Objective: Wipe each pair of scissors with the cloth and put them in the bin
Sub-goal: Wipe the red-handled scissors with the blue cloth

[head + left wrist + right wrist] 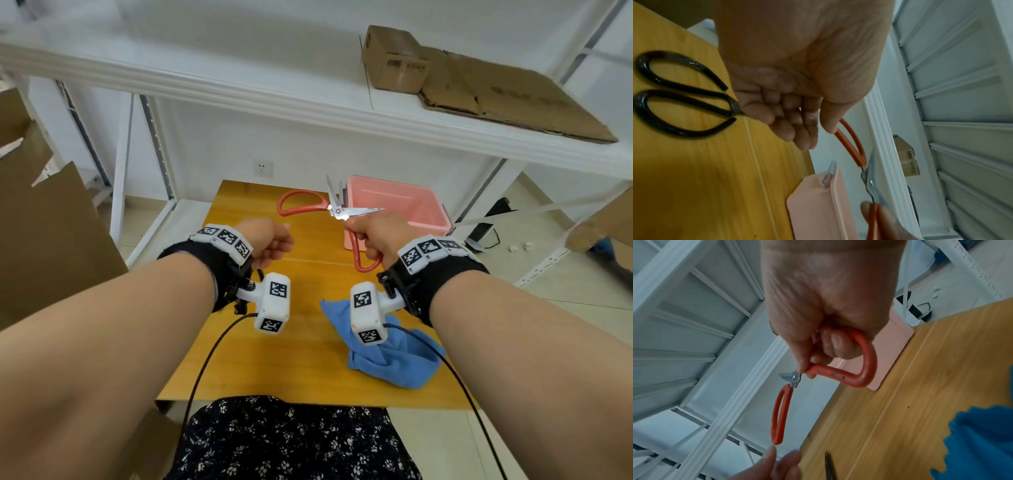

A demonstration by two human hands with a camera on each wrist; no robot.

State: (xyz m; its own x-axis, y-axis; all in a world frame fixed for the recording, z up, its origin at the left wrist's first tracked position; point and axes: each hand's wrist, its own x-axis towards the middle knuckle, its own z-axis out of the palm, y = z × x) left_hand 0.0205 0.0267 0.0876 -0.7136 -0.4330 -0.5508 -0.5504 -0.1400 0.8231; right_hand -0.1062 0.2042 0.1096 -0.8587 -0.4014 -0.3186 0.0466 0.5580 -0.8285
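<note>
Red-handled scissors [337,209] are spread wide open in the air above the wooden table [274,359], just left of the pink bin [394,205]. My right hand [373,236] grips one handle loop [865,360]. The other loop [851,142] points towards my left hand [274,240], whose fingers are loosely curled. Its thumb tip is at that loop's end; I cannot tell whether it touches. Black-handled scissors [684,100] lie on the table under the left hand, hidden in the head view. The blue cloth [387,353] lies crumpled near the table's front right.
A white metal shelf rack [239,99] stands behind and above the table, with cardboard boxes [394,61] on its top board. Flattened cardboard [51,222] leans at the left. Black cables [205,359] run from the wrist cameras across the table's front.
</note>
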